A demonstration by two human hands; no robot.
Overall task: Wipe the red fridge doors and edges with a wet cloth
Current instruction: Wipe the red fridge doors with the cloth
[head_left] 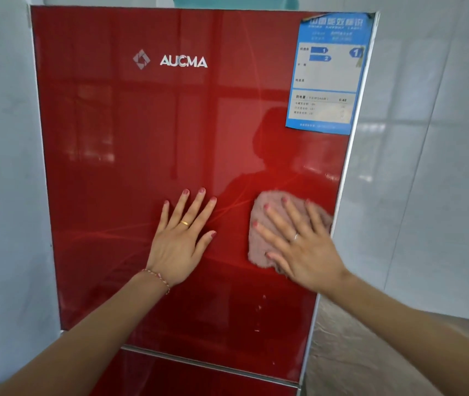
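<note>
My right hand (pixel 299 241) presses the limp cloth (pixel 267 224) flat-fingered on the slick door (pixel 142 138); left hand (pixel 181 238) open, bracing, holding nothing

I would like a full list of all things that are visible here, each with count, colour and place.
upper fridge door: one, glossy red, centre, with silver logo
lower fridge door: one, red, bottom, partly visible
energy label: one, blue and white, door's top right corner
cloth: one, pink, flat on the door near its right edge
walls: pale tiles, both sides
left hand: flat on the door, gold ring, bracelet at wrist
right hand: fingers spread, pressing the cloth, ring
</note>
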